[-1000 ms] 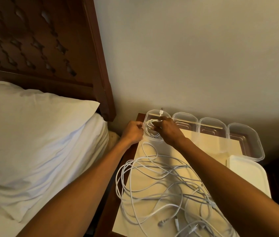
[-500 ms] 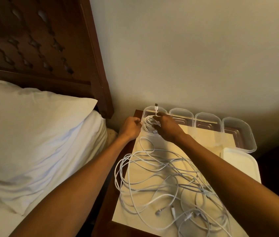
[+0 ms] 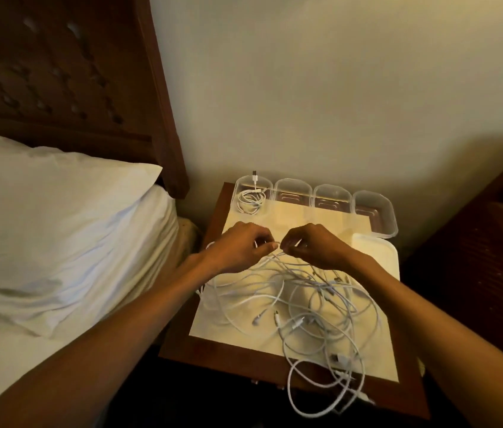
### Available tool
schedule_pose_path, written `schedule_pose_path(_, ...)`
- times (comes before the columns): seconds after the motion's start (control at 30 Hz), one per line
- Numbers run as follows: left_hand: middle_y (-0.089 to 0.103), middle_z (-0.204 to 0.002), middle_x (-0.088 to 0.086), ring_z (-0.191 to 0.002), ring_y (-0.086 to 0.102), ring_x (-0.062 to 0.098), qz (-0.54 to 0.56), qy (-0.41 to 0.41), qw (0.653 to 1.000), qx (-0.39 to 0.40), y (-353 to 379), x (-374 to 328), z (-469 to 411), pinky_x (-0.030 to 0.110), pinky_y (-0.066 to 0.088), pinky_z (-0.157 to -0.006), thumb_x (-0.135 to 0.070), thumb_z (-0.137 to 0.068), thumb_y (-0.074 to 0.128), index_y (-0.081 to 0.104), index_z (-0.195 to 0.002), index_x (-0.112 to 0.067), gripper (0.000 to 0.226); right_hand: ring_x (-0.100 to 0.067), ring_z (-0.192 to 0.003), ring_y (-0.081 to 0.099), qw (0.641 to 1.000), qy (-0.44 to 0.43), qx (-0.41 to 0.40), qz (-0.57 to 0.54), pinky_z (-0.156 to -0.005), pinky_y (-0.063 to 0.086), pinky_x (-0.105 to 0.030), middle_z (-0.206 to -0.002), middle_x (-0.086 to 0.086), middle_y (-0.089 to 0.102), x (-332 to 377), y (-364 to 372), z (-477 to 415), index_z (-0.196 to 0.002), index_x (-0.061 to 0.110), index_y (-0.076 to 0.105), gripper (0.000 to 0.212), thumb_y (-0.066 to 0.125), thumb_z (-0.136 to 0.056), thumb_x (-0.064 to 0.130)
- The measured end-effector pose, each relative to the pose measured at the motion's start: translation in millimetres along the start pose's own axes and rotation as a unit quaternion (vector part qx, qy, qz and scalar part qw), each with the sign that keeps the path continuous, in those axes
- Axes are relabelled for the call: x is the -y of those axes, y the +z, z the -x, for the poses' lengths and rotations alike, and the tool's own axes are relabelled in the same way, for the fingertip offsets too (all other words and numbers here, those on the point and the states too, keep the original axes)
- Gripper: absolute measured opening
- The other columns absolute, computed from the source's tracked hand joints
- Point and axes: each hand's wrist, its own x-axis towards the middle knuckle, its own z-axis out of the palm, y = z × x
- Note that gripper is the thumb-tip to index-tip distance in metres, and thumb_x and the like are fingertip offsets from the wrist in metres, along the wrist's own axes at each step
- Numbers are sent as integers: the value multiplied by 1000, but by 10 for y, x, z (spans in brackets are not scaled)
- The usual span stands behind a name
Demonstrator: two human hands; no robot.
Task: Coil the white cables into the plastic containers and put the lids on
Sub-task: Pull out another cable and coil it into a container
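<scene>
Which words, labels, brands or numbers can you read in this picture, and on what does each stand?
None can be read.
The plastic containers, the white lids and the white cables show no print; any marks on the cable plugs are too small to tell.

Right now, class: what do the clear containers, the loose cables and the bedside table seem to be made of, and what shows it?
The containers: clear glossy plastic, apparently; the bedside table shows through their walls.
The cables: white, smooth, flexible sheathing, probably soft plastic; they lie in limp loops.
The bedside table: dark reddish-brown wood or veneer with a slight sheen; which one is unclear.
</scene>
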Motion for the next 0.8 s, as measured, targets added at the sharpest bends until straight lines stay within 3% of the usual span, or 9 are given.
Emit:
schedule_pose_path(0.13,66,-99,-2,-91,61,17,-53,-18,996,73,273,-75,184,28,45,-73,-33,-95,63,70,-110,-23,20,-6,-85,65,999,15,39,6,-69,45,-6,-100,2,73,-4,44,450,-102,16,73,14,65,-90,18)
schedule_pose_path(0.27,54,-121,7,-109,56,24,-120,-42,986,103,483,-52,164,35,45,-93,-24,-97,61,54,-136,-29,41,-10,-86,64,999,44,16,15,-73,46,-18,-104,-1,73,12,134,686,-103,14,73,16,67,-89,20)
schedule_pose_path(0.4,51,-110,5,-107,56,27,-158,-35,981,107,497,-186,37,32,44,-85,-28,-94,65,71,-116,-26,23,-20,-106,61,997,59,-9,55,-83,42,-23,-121,-4,65,75,187,840,-119,14,65,32,68,-90,26)
schedule_pose_path(0.5,58,-109,5,-103,58,25,-161,-12,984,79,319,-322,-63,35,48,-83,-28,-90,71,75,-104,-20,16,-22,-111,57,996,64,-35,41,-89,44,-28,-127,-6,61,127,130,914,-128,13,58,45,69,-89,34)
schedule_pose_path(0.6,70,-102,0,-88,61,15,-143,28,989,34,-32,-495,-134,30,48,-75,-23,-89,73,76,-101,-18,13,-19,-106,61,992,85,-77,-50,-89,49,-30,-122,-4,64,247,-31,910,-128,11,57,55,68,-86,45)
schedule_pose_path(0.7,68,-83,-7,-77,62,9,-116,56,992,-10,-431,-685,-122,23,41,-67,-23,-87,74,77,-97,-16,13,-19,-98,63,983,73,-120,-121,-86,51,-34,-108,-3,69,421,-242,889,-114,8,67,41,64,-90,42)
schedule_pose_path(0.8,72,-83,-2,-81,66,17,-86,83,990,-80,-758,-796,-74,29,48,-71,-23,-84,77,78,-93,-14,13,-20,-91,67,967,36,-137,-210,-82,52,-37,-98,-8,73,619,-456,911,-100,7,70,25,55,-98,28)
